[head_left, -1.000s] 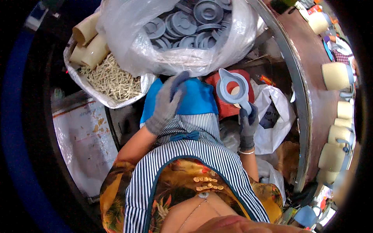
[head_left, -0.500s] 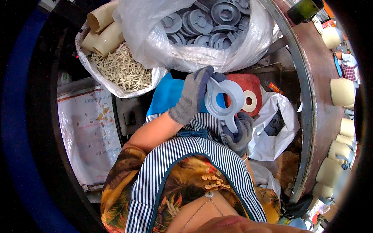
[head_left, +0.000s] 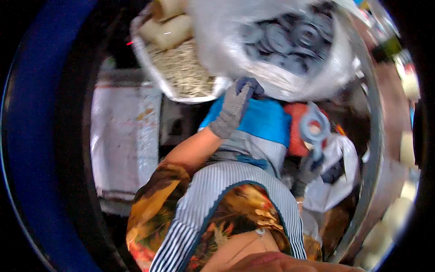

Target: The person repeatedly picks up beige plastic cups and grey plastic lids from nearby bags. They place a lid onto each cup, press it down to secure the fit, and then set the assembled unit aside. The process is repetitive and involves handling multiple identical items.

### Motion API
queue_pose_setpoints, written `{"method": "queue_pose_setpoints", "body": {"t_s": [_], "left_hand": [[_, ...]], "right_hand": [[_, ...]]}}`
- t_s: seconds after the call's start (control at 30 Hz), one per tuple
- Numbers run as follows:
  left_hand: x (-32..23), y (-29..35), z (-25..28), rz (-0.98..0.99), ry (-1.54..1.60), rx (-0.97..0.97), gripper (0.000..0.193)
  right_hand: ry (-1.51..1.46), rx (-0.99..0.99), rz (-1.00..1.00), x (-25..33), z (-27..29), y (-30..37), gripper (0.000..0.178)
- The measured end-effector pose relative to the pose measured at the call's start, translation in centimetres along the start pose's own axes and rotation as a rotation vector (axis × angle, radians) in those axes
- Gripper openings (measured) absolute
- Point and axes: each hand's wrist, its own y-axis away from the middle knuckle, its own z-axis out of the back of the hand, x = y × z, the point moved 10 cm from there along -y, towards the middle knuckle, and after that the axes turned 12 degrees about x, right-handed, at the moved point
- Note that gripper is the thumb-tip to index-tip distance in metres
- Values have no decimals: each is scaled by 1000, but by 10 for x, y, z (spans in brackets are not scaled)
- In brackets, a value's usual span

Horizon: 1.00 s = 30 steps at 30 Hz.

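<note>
A blue-grey plastic ring (head_left: 302,131) with two projecting tabs is in my right hand (head_left: 310,167), which grips its lower tab. It is held over a red pad (head_left: 295,143) at the right of my lap. My left hand (head_left: 242,97), in a grey glove with dark fingers, is apart from the ring, above the blue cloth (head_left: 265,119) on my lap. Its fingers are curled closed; whether anything small is inside is hidden. Motion blurs the picture.
A clear plastic bag (head_left: 217,43) full of grey discs (head_left: 276,38) stands ahead. Left of it, a white sack (head_left: 140,41) holds small beige strips (head_left: 183,68) and cream tubes (head_left: 174,32). A white bag (head_left: 344,152) lies at right, beside a table edge (head_left: 374,131).
My left hand has let go of the ring and closed its fingers. My right hand has carried the ring to the right, over the red pad. The whole view has shifted.
</note>
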Motion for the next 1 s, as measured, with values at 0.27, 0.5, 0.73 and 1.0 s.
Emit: {"method": "queue_pose_setpoints", "body": {"t_s": [0.27, 0.5, 0.73, 1.0], "left_hand": [[-48, 155, 245, 188, -430, -843, 38], [-59, 315, 397, 367, -1111, -1144, 69], [-155, 314, 386, 276, -1849, -1559, 108], [-106, 272, 492, 632, -1181, -1290, 138]], "right_hand": [[-96, 275, -318, -135, -13, -48, 38], [266, 276, -285, -105, -2, -51, 50], [-140, 263, -293, -159, 10, -42, 43], [594, 173, -251, -118, 24, -78, 57]]}}
